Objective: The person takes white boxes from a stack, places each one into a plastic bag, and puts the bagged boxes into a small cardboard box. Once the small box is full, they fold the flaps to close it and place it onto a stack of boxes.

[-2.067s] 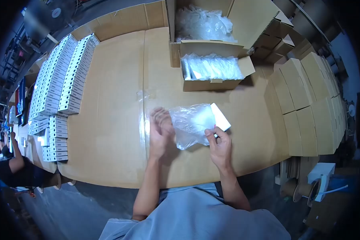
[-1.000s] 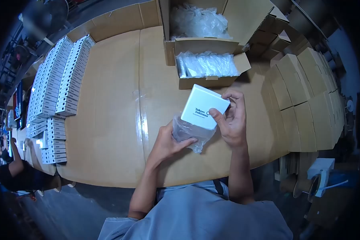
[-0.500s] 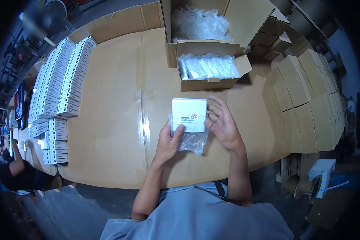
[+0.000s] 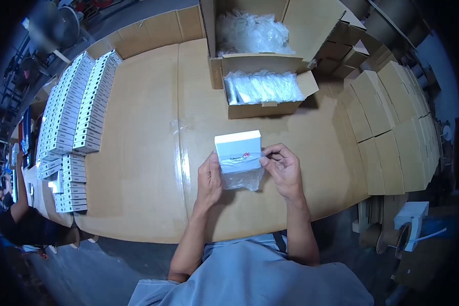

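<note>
A small white box (image 4: 237, 145) with a red logo and dark lettering is held over the cardboard-covered table, its lower part inside a clear plastic bag (image 4: 242, 180). On its left edge, my left hand (image 4: 209, 180) is closed with the thumb along the side. My right hand (image 4: 282, 170) pinches at the box's right edge, by the upper rim of the bag, fingers curled. The bag's loose lower end hangs crumpled beneath the box. Farther up stands an open carton (image 4: 262, 110) packed with bagged items (image 4: 265, 87).
Behind that carton, a larger open box (image 4: 311, 25) holds loose plastic bags (image 4: 254, 33). Long stacks of small white boxes (image 4: 89, 102) line the left side. Brown cartons (image 4: 392, 127) are piled at the right. Another person's arm (image 4: 20, 196) shows at the far left.
My right hand has closed from spread fingers onto the box's right edge. The bag now reaches higher over the box front, and the box has tilted, showing its top side.
</note>
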A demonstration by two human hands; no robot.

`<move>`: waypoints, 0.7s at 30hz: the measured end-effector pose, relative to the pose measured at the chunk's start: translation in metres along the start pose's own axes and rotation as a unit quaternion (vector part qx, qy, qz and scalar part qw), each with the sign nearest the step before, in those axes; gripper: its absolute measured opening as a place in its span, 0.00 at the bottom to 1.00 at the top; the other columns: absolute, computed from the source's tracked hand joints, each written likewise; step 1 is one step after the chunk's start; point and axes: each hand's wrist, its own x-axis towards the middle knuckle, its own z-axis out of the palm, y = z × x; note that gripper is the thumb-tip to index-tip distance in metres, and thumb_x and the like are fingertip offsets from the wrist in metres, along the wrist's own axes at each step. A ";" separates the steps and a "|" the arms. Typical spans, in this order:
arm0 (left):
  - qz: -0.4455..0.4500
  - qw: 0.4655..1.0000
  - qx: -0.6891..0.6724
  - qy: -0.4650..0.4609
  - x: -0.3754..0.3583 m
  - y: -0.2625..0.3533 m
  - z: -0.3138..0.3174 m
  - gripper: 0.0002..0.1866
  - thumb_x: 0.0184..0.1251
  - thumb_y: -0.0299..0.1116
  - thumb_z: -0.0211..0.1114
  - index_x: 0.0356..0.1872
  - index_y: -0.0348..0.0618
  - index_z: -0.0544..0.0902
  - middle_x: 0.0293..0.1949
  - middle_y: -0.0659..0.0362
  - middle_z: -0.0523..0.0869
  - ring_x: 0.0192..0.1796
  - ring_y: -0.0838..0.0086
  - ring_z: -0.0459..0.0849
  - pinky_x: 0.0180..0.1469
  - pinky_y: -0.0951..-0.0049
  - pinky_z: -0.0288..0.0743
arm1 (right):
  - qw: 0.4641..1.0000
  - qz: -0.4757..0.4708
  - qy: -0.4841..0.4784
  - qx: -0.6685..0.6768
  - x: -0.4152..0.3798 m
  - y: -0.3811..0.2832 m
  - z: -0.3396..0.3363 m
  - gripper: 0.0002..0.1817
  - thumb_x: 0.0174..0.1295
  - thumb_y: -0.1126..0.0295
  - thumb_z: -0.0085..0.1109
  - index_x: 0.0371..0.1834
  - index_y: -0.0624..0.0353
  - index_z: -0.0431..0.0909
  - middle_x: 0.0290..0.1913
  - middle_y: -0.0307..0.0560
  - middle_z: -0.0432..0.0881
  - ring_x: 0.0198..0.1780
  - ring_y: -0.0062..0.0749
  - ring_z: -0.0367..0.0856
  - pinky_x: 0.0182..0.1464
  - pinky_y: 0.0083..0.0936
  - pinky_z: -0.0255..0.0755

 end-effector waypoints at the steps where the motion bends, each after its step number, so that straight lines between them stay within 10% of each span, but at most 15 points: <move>1: 0.003 1.000 0.015 0.002 -0.001 0.000 -0.001 0.31 0.89 0.49 0.37 0.68 0.32 0.76 0.56 0.48 0.86 0.59 0.66 0.83 0.64 0.66 0.74 | 1.000 -0.006 -0.004 -0.001 0.000 0.002 -0.002 0.08 0.69 0.80 0.66 0.47 0.63 0.79 0.47 0.44 0.85 0.49 0.21 0.81 0.54 0.19 0.74; 8: 0.080 0.997 0.001 0.012 0.010 0.012 -0.002 0.32 0.88 0.50 0.36 0.76 0.35 0.69 0.63 0.46 0.82 0.66 0.63 0.80 0.70 0.63 0.70 | 0.996 -0.072 -0.057 0.018 0.004 -0.006 -0.009 0.06 0.66 0.82 0.67 0.45 0.66 0.83 0.59 0.59 0.85 0.57 0.31 0.83 0.61 0.26 0.77; 21: -0.003 0.977 -0.212 -0.030 0.009 0.009 0.000 0.32 0.86 0.49 0.48 0.79 0.36 0.63 0.62 0.51 0.81 0.65 0.66 0.80 0.70 0.63 0.72 | 0.986 -0.030 -0.058 -0.154 0.005 0.007 0.006 0.22 0.56 0.87 0.71 0.55 0.67 0.80 0.54 0.48 0.86 0.58 0.31 0.83 0.62 0.28 0.77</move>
